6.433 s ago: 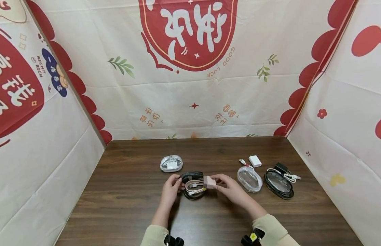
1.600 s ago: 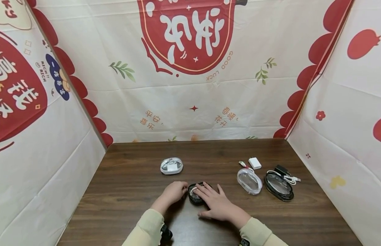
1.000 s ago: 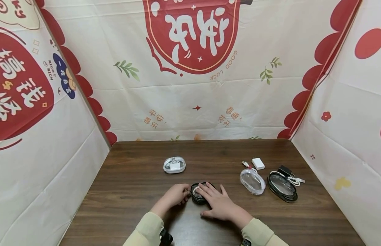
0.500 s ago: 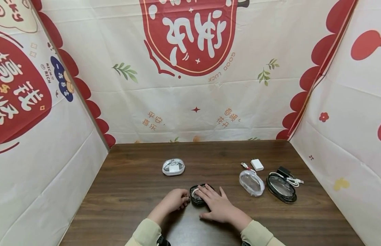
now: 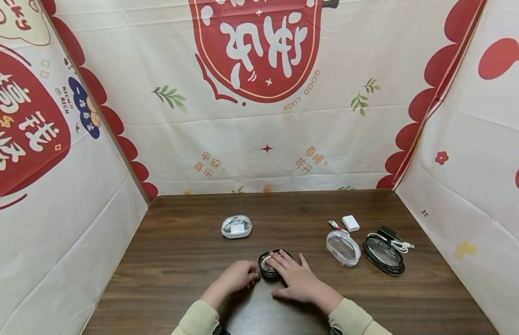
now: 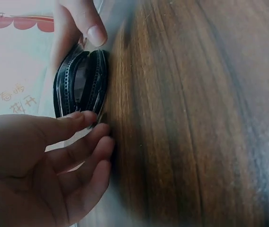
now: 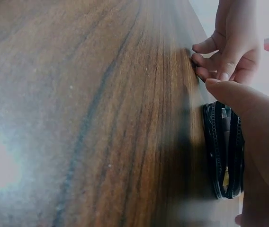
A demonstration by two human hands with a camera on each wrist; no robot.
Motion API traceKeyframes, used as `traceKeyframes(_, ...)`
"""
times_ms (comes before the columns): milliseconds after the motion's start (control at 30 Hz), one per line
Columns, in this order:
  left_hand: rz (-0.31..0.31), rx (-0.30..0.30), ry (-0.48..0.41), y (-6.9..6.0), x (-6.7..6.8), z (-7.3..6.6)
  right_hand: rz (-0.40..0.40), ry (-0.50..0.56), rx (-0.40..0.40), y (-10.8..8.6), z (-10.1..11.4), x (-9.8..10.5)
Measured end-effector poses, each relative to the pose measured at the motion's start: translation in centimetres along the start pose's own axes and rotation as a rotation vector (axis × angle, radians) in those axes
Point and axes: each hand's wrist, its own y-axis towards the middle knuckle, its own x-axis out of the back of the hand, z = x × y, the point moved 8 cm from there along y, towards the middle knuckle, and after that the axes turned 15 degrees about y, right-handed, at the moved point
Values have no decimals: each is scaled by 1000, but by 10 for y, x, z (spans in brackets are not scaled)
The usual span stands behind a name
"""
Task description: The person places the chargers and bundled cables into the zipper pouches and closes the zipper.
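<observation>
Clear-topped black zip case [image 5: 267, 273] between hands: likely light, flexible, slick-topped; best held by rim. Left hand [image 5: 237, 276] pinches at near end; right hand [image 5: 297, 278] rests spread on top.

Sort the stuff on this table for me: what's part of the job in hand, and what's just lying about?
In use:
black zip case
left hand, at its end
right hand, spread over it

Lying about:
filled pale case
clear case
red-and-white cable
white adapter
black-rimmed case
black adapter
white cable
</observation>
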Motion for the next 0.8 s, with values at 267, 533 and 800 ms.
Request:
traceKeyframes(267,-71,51,147,7,6,5,1,-44,11,-1,3,8)
traceKeyframes(533,-134,102,166,22,12,17,12,-26,32,3,4,19)
traceKeyframes(800,-180,128,193,37,19,23,75,-40,-6,15,0,17)
